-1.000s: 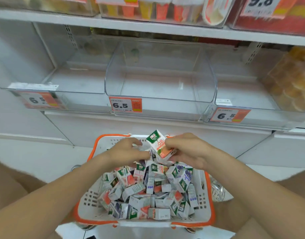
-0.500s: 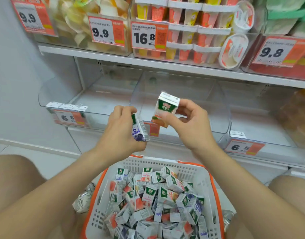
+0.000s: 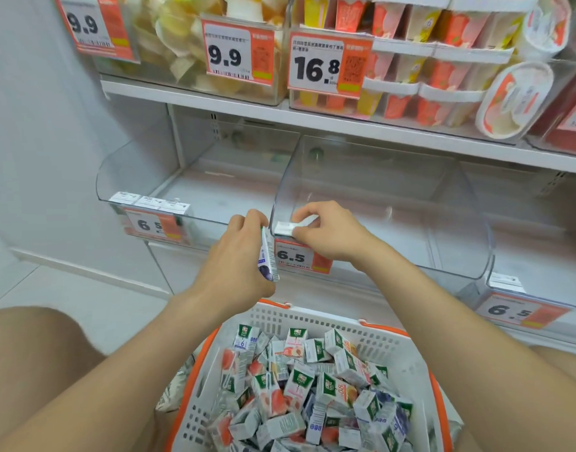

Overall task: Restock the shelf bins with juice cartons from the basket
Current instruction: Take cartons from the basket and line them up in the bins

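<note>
A white basket with an orange rim [image 3: 312, 316] sits between my knees, piled with several small juice cartons [image 3: 299, 386]. My left hand [image 3: 237, 256] grips a purple-printed carton [image 3: 267, 256] in front of the shelf edge. My right hand [image 3: 329, 231] pinches a white carton [image 3: 291, 227] at the front left corner of the middle clear bin [image 3: 443, 249], just inside its front lip. The left clear bin [image 3: 133, 177] holds three cartons [image 3: 149, 202] lined along its front edge.
Orange 6.5 price tags [image 3: 294, 256] hang on the bin fronts. A third clear bin [image 3: 541, 265] stands at the right. The shelf above [image 3: 280, 115] carries bins of jelly cups and tubs with 9.9 and 16.8 tags. White floor tiles lie at the left.
Both hands rose from the basket, each with a carton. My right hand then carried its carton forward and down to the middle bin's front corner. My left hand stayed close by.
</note>
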